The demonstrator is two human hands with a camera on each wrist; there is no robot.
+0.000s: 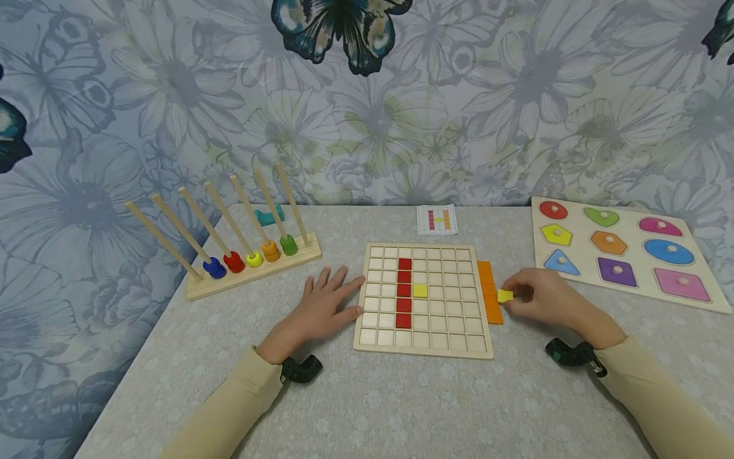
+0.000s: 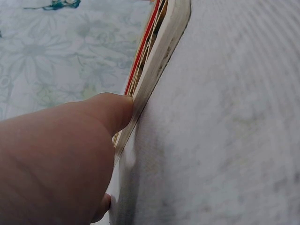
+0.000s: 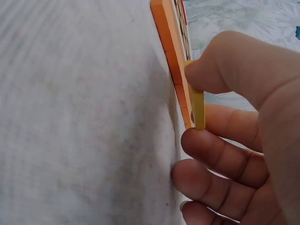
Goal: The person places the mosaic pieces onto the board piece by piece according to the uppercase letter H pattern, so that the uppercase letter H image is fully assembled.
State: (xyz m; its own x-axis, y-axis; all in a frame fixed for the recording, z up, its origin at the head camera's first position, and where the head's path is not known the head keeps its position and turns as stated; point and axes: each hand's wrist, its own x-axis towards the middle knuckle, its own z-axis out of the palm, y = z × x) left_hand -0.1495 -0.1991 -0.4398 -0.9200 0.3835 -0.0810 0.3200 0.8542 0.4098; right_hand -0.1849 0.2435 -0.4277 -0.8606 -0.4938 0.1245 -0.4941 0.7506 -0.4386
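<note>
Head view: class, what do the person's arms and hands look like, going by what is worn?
The left sleeve and right sleeve are long, plain beige. A curved black device shows by the end of each. The left hand and right hand wear no gloves.

Yellow tile (image 1: 505, 296) beside orange tiles (image 1: 489, 287)

- A person's right hand (image 1: 545, 298) pinches a yellow tile (image 1: 505, 296) beside orange pieces (image 1: 491, 309) at the grid board's (image 1: 451, 306) 3 o'clock.
- At 9 o'clock, the left hand (image 1: 321, 309), spread wide, touches the board's edge.
- A printed card (image 1: 437, 220) lies at 12 o'clock.
</note>
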